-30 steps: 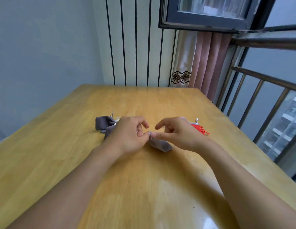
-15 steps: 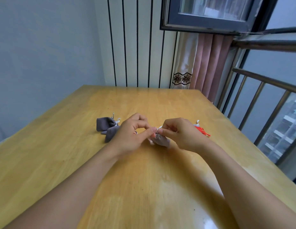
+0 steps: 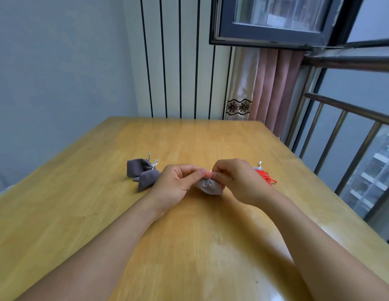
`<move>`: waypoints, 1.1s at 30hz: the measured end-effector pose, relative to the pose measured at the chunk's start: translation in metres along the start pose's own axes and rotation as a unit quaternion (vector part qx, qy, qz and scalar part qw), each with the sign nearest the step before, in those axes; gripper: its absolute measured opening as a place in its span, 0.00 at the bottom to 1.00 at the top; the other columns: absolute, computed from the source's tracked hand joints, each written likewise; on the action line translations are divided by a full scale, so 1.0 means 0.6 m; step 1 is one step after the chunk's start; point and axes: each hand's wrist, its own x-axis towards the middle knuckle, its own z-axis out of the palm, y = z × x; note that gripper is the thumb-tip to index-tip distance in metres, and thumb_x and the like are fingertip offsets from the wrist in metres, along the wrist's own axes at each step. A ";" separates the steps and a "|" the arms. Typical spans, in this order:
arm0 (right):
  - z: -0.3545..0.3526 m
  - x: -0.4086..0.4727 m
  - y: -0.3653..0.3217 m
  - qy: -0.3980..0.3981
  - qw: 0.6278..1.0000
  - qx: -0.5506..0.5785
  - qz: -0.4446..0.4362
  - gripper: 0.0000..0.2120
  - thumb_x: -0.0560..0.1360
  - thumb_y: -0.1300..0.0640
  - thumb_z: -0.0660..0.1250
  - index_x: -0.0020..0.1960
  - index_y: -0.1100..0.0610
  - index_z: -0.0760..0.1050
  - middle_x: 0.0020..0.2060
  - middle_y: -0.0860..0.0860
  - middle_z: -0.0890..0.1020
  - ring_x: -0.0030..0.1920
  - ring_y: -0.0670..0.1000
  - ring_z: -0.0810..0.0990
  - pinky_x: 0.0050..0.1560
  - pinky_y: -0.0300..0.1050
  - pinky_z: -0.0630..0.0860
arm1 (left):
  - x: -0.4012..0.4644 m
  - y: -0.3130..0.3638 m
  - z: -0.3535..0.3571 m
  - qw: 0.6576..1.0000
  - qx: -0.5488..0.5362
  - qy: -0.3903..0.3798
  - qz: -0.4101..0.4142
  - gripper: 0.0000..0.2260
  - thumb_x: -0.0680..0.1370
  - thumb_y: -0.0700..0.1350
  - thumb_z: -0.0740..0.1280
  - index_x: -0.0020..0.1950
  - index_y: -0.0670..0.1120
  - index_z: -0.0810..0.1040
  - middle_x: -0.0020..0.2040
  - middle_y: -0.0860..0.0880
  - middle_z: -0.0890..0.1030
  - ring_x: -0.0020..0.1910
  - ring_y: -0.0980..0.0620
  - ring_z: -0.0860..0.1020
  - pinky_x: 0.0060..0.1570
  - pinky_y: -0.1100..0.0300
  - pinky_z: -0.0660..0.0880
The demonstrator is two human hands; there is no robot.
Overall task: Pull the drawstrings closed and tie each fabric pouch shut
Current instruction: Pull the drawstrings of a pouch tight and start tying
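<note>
On the left of the pale wooden bench (image 3: 80, 203) I see two small grey fabric pouches (image 3: 143, 173) lying together, one overlapping the other, their mouths gathered and white drawstrings (image 3: 153, 164) poking up at the far side. They sit just beside my left hand (image 3: 176, 183), and the nearer one seems to touch its outer edge, though I cannot tell for certain.

At the middle, my left hand has its fingers curled, thumb and forefinger pinched at the puckered mouth of a third small grey fabric pouch (image 3: 211, 186). That pouch sits between my two hands, its body drooping toward the bench below the fingertips; I cannot tell whether it rests on the wood. My right hand (image 3: 239, 181) meets the left at the same spot, fingers curled and pinching the pouch's gathered top. The cord itself is too small to make out between the fingertips.

Just beyond my right hand, partly hidden by it, lies a small red fabric pouch (image 3: 264, 177) with red cords (image 3: 271, 180) trailing right and a pale cord end (image 3: 260, 164) sticking up.
</note>
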 end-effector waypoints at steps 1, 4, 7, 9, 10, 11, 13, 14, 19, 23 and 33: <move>-0.001 -0.001 -0.001 0.007 1.000 0.013 0.002 0.08 0.79 0.56 0.68 0.42 0.53 0.80 0.32 0.48 0.82 0.36 0.50 0.80 0.34 0.36 0.72 | 0.001 -0.003 -0.002 1.000 0.007 0.006 0.009 0.09 0.79 0.42 0.67 0.52 0.40 0.85 0.45 0.49 0.87 0.46 0.59 0.83 0.47 0.71 0.73; -0.009 -0.003 -0.009 0.031 0.997 0.063 -0.007 0.03 0.78 0.57 0.70 0.46 0.53 0.83 0.29 0.47 0.81 0.34 0.48 0.82 0.32 0.33 0.71 | 0.003 -0.004 -0.006 0.999 0.019 0.030 0.022 0.08 0.76 0.44 0.70 0.50 0.41 0.86 0.46 0.47 0.87 0.50 0.54 0.83 0.54 0.65 0.76; -0.012 -0.008 -0.020 0.015 0.993 0.111 -0.047 0.04 0.78 0.58 0.70 0.52 0.54 0.80 0.29 0.50 0.82 0.31 0.47 0.81 0.33 0.33 0.72 | 0.004 0.000 -0.013 0.997 0.061 0.013 0.045 0.07 0.77 0.42 0.69 0.48 0.41 0.86 0.45 0.47 0.87 0.47 0.54 0.82 0.54 0.64 0.76; -0.012 -0.011 -0.026 -0.008 0.993 0.101 -0.066 0.04 0.78 0.58 0.70 0.52 0.54 0.78 0.29 0.50 0.82 0.30 0.45 0.79 0.30 0.31 0.70 | 0.005 0.002 -0.018 0.995 0.085 -0.026 0.038 0.07 0.79 0.41 0.67 0.47 0.43 0.85 0.44 0.46 0.86 0.45 0.55 0.81 0.52 0.64 0.74; -0.012 -0.012 -0.028 -0.015 0.994 0.084 -0.071 0.03 0.78 0.57 0.70 0.51 0.54 0.77 0.29 0.49 0.82 0.30 0.45 0.79 0.30 0.33 0.70 | 0.004 0.003 -0.020 0.994 0.098 -0.048 0.031 0.08 0.80 0.41 0.66 0.47 0.44 0.85 0.45 0.45 0.86 0.46 0.55 0.81 0.53 0.62 0.74; -0.012 -0.011 -0.028 -0.015 0.995 0.063 -0.073 0.04 0.78 0.56 0.71 0.51 0.53 0.77 0.29 0.48 0.82 0.31 0.45 0.79 0.32 0.35 0.73 | 0.002 0.006 -0.022 0.992 0.107 -0.066 0.025 0.08 0.80 0.41 0.66 0.48 0.45 0.85 0.46 0.46 0.86 0.48 0.55 0.81 0.55 0.61 0.74; -0.013 -0.010 -0.025 -0.006 0.996 0.040 -0.077 0.05 0.78 0.55 0.71 0.52 0.51 0.77 0.30 0.49 0.82 0.31 0.44 0.79 0.33 0.37 0.75 | -0.001 0.011 -0.025 0.990 0.111 -0.085 0.024 0.09 0.81 0.42 0.65 0.51 0.47 0.85 0.49 0.50 0.86 0.54 0.55 0.82 0.60 0.61 0.74; -0.014 -0.009 -0.023 -0.004 0.996 0.043 -0.080 0.04 0.78 0.55 0.70 0.52 0.50 0.77 0.31 0.49 0.82 0.31 0.45 0.79 0.33 0.38 0.74 | -0.002 0.013 -0.026 0.989 0.113 -0.087 0.026 0.09 0.81 0.42 0.65 0.52 0.47 0.85 0.50 0.51 0.86 0.56 0.54 0.82 0.61 0.60 0.74; -0.014 -0.009 -0.018 -0.008 0.995 0.042 -0.086 0.04 0.77 0.54 0.71 0.48 0.47 0.77 0.31 0.47 0.81 0.34 0.47 0.81 0.41 0.52 0.81 | -0.001 0.015 -0.027 0.986 0.134 -0.097 0.022 0.09 0.81 0.42 0.65 0.53 0.43 0.85 0.51 0.50 0.86 0.57 0.51 0.82 0.64 0.50 0.74; -0.013 -0.009 -0.019 -0.035 0.996 0.027 -0.079 0.06 0.77 0.57 0.71 0.46 0.47 0.76 0.31 0.47 0.81 0.33 0.47 0.81 0.41 0.52 0.81 | -0.003 0.013 -0.026 0.982 0.165 -0.095 0.016 0.07 0.79 0.42 0.68 0.52 0.44 0.86 0.49 0.51 0.86 0.55 0.51 0.82 0.61 0.51 0.75; -0.015 -0.012 -0.026 -0.012 0.994 0.038 -0.099 0.07 0.77 0.59 0.70 0.45 0.48 0.76 0.30 0.48 0.80 0.33 0.49 0.79 0.37 0.53 0.79 | -0.005 0.027 -0.031 0.981 0.171 -0.093 0.022 0.07 0.78 0.45 0.69 0.50 0.46 0.86 0.47 0.49 0.86 0.53 0.47 0.82 0.56 0.53 0.76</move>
